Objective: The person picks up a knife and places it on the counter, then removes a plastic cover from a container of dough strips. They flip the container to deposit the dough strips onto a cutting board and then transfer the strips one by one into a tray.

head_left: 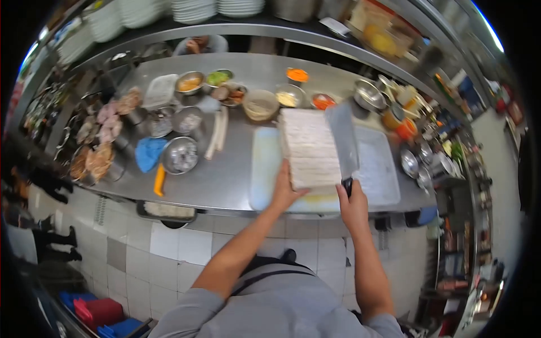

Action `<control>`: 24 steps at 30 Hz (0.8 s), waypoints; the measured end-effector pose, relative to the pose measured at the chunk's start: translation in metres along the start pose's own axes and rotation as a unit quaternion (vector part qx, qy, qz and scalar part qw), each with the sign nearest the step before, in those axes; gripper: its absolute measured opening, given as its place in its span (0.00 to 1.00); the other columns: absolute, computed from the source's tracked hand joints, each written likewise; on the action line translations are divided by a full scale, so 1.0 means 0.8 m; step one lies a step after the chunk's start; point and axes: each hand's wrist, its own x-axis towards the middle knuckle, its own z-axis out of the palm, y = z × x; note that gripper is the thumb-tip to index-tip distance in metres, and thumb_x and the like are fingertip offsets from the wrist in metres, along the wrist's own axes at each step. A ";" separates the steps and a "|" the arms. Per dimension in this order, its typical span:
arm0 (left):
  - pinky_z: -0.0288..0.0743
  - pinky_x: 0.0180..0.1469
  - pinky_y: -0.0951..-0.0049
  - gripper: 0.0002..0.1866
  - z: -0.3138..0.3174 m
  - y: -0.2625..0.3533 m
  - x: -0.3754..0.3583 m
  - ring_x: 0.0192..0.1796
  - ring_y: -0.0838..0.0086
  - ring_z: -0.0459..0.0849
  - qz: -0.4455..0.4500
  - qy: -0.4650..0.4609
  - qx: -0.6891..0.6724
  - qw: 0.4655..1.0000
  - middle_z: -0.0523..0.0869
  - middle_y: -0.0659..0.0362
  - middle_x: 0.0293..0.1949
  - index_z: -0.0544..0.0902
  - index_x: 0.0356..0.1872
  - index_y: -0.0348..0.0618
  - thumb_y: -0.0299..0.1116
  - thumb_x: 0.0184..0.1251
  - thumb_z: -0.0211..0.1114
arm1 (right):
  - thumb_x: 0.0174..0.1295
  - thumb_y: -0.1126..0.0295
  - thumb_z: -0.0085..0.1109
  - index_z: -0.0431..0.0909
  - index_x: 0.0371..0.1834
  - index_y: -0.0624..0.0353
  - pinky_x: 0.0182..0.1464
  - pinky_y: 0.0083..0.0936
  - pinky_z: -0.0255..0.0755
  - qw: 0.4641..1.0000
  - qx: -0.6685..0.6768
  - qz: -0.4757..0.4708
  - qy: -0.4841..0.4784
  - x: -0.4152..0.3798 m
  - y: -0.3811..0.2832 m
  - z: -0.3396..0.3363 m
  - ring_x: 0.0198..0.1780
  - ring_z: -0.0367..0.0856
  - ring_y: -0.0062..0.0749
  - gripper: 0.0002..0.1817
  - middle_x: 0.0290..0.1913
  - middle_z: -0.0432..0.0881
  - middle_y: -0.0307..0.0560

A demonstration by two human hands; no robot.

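Note:
A large white rectangular block (311, 147) with faint crosswise lines on top is between my two hands, over the pale cutting board (265, 163). My left hand (286, 190) grips its near left corner, fingers along the side and thumb out along the front edge. In my right hand (354, 204) is the black handle of a cleaver (344, 138). The wide blade points away from me, flat along the block's right side. Right of the blade, a translucent plastic tray (378, 169) stands on the steel counter (225, 180).
Bowls of chopped food, among them an orange heap (297, 74), line the counter's back. Two long white strips (217, 133) lie left of the board. A metal bowl (180, 155), a blue cloth (148, 154) and an orange-handled tool (160, 180) are farther left. Stacked plates (193, 10) fill the overhead shelf.

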 end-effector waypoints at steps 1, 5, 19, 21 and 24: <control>0.60 0.83 0.54 0.73 0.004 0.004 -0.004 0.81 0.41 0.64 -0.003 -0.013 -0.014 1.000 0.62 0.33 0.81 0.48 0.84 0.28 0.42 0.44 0.93 | 0.75 0.48 0.63 0.75 0.49 0.64 0.47 0.59 0.78 0.995 0.089 0.034 0.039 -0.001 -0.017 -0.012 0.44 0.86 0.72 0.25 0.41 0.88 0.70; 0.62 0.82 0.57 0.73 -0.007 0.046 0.012 0.82 0.45 0.65 -0.015 -0.030 0.049 0.998 0.62 0.35 0.81 0.46 0.85 0.29 0.39 0.44 0.93 | 0.76 0.47 0.61 0.75 0.49 0.64 0.48 0.58 0.79 0.997 -0.009 0.072 0.022 0.002 0.072 0.066 0.45 0.87 0.72 0.26 0.40 0.87 0.70; 0.63 0.82 0.55 0.73 0.000 0.043 0.007 0.81 0.44 0.67 -0.021 -0.020 0.051 0.998 0.65 0.36 0.80 0.46 0.86 0.33 0.37 0.44 0.93 | 0.78 0.55 0.60 0.73 0.55 0.66 0.47 0.57 0.76 0.998 0.001 0.060 0.033 0.000 0.116 0.053 0.44 0.84 0.74 0.22 0.41 0.87 0.70; 0.63 0.82 0.55 0.73 -0.003 0.037 0.006 0.81 0.44 0.67 -0.021 -0.023 0.051 0.998 0.65 0.36 0.80 0.47 0.86 0.33 0.37 0.44 0.93 | 0.78 0.50 0.58 0.75 0.54 0.67 0.48 0.59 0.74 0.992 -0.075 0.056 -0.080 0.008 0.135 0.038 0.45 0.84 0.75 0.25 0.43 0.87 0.73; 0.62 0.82 0.55 0.73 -0.003 0.032 0.003 0.81 0.44 0.67 -0.033 -0.028 0.043 0.998 0.65 0.36 0.80 0.47 0.85 0.32 0.38 0.44 0.92 | 0.76 0.51 0.62 0.74 0.49 0.67 0.47 0.60 0.75 0.997 -0.023 0.066 0.027 0.013 0.088 -0.022 0.44 0.84 0.74 0.24 0.40 0.87 0.71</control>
